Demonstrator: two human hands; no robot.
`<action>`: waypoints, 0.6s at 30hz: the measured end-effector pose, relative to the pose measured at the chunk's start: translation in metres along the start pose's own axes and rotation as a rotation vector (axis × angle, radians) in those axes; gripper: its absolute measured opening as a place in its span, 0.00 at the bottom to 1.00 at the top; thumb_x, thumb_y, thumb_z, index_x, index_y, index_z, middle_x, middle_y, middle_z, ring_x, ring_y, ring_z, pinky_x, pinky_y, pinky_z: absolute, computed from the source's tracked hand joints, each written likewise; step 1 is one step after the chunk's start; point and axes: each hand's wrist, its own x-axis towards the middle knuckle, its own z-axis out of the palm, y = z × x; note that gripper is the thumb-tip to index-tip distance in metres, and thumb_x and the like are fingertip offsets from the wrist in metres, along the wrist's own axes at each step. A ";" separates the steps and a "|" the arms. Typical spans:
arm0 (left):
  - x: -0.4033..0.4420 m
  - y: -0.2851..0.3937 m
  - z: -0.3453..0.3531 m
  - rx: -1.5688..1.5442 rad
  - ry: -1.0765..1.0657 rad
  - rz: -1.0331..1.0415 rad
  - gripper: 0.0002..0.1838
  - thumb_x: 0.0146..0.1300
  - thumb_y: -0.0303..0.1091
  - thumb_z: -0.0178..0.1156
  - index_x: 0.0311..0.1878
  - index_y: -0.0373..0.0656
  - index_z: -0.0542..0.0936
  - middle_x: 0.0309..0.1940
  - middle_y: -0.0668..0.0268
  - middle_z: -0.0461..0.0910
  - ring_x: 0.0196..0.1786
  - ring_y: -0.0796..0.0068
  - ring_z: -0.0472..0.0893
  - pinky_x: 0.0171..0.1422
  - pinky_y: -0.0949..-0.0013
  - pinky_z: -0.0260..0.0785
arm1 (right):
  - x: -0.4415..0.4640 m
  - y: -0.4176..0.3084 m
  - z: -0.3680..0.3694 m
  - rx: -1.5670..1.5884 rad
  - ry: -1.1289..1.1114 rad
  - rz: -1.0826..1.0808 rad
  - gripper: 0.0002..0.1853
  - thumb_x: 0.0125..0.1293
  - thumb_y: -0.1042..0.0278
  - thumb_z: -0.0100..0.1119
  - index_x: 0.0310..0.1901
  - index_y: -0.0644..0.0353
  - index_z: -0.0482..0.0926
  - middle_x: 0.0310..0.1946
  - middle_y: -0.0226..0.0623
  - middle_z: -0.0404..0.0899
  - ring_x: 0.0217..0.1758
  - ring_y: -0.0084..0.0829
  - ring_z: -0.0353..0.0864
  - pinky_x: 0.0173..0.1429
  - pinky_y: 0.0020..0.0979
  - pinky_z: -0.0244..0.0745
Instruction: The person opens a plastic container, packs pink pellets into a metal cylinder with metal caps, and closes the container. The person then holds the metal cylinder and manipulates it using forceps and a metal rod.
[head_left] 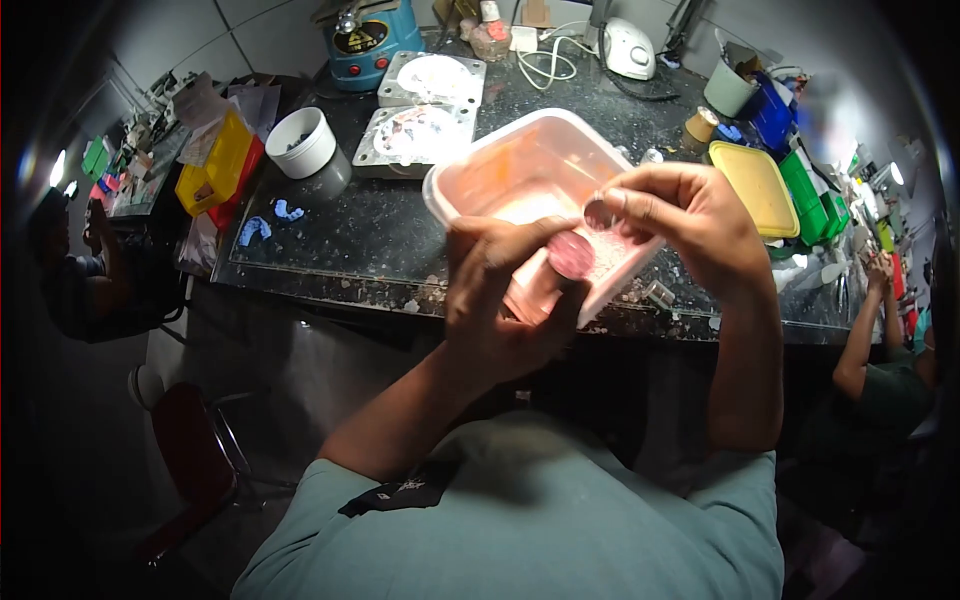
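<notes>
My left hand [482,300] is wrapped round a short cylinder [570,257] whose round pink end faces up. Between the thumb and fingers of my right hand [692,215] I pinch a small round metal cap [598,215], a little above and right of the cylinder and apart from it. Both hands are over a translucent plastic tub [446,178] at the table's front edge. Pale pink granules [608,255] lie in the tub. The cylinder's lower part is hidden by my fingers.
Behind the tub lie two metal flask halves [413,150] and a white cup [301,143]. Blue moulded pieces [256,231] are at left. A yellow lid [754,188] and green bins [815,205] stand right. A small clear cylinder [660,293] sits near the edge. People are on both sides.
</notes>
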 end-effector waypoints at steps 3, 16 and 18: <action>-0.002 -0.005 0.001 -0.027 0.026 -0.057 0.23 0.59 0.31 0.72 0.58 0.38 0.80 0.51 0.63 0.84 0.45 0.65 0.78 0.56 0.62 0.68 | 0.007 0.006 -0.007 0.044 0.032 -0.033 0.14 0.71 0.62 0.66 0.47 0.65 0.87 0.38 0.33 0.89 0.38 0.17 0.83 0.46 0.22 0.77; 0.008 0.005 -0.007 0.110 -0.138 -0.179 0.22 0.65 0.33 0.68 0.62 0.42 0.80 0.55 0.60 0.84 0.58 0.64 0.79 0.75 0.55 0.51 | 0.007 -0.011 0.011 0.106 0.057 -0.222 0.14 0.72 0.61 0.66 0.48 0.64 0.87 0.39 0.32 0.89 0.40 0.18 0.84 0.45 0.22 0.78; 0.006 0.007 -0.005 0.078 -0.117 -0.199 0.22 0.66 0.33 0.68 0.62 0.42 0.80 0.56 0.60 0.84 0.61 0.63 0.79 0.78 0.51 0.48 | 0.004 -0.009 0.016 0.102 0.063 -0.260 0.14 0.72 0.62 0.66 0.48 0.65 0.86 0.40 0.33 0.89 0.40 0.18 0.84 0.45 0.23 0.78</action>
